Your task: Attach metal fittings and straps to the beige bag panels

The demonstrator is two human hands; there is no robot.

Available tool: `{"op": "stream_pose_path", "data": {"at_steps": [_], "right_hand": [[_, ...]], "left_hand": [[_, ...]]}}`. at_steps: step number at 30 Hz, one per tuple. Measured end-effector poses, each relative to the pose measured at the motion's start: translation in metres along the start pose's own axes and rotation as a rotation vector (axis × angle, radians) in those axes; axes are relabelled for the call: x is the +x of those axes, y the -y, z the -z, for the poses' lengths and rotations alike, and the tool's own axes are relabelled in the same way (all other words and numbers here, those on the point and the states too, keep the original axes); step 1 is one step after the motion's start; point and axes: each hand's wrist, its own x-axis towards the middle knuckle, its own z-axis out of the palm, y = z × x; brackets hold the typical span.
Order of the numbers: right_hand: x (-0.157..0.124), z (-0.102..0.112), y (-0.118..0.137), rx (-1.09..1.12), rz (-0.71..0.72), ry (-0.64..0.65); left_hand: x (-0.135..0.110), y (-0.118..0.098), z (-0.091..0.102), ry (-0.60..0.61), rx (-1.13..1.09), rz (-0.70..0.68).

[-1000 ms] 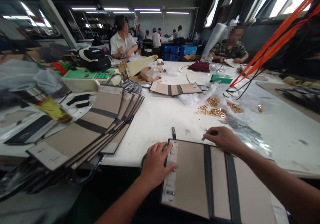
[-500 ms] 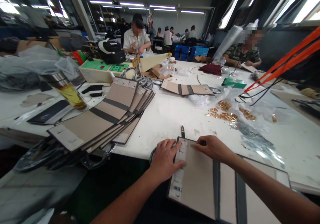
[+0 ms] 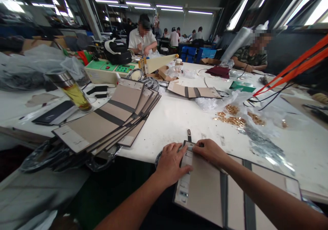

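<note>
A beige panel board (image 3: 205, 189) with dark edging and dark cross bands lies at the table's front edge, partly over my lap. My left hand (image 3: 172, 165) rests on its left end with fingers spread, across a whitish strip (image 3: 185, 180). At that strip's far end, my right hand (image 3: 207, 150) pinches a small thin metal piece (image 3: 190, 148), mostly covered by the fingertips. A dark strap with a metal end (image 3: 189, 134) sticks out beyond the board. Another small metal plate (image 3: 183, 194) sits at the strip's near end.
A stack of similar boards (image 3: 102, 127) fans out at left beside a glass bottle (image 3: 77, 95). Gold metal pieces (image 3: 233, 120) and thin silver pieces (image 3: 269, 151) lie at right. Orange cords (image 3: 294, 64) hang there. Two people sit across the table; others are farther back.
My right hand has moved left with the small metal piece, from the beige surface to the whitish strip beside my left fingertips. My left hand stays on the board. The view shifts slightly.
</note>
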Motion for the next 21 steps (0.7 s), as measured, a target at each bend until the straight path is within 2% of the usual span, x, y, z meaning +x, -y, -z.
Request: {"op": "stream_pose_path", "data": {"at_steps": [10,15,17,21], "right_hand": [[0.000,0.000,0.004,-0.093,0.020,-0.021],[0.001,-0.002,0.010,-0.225,-0.002,-0.110],[0.002,0.000,0.012,-0.230,-0.034,-0.144],[0.014,0.007,0.010,-0.239,-0.054,-0.161]], "left_hand": [[0.000,-0.001,0.002,0.005,-0.019,0.027],[0.004,-0.003,0.001,0.015,0.019,0.021],[0.009,0.009,-0.007,-0.011,0.054,0.018],[0.035,0.049,-0.030,-0.016,0.080,-0.044]]}}
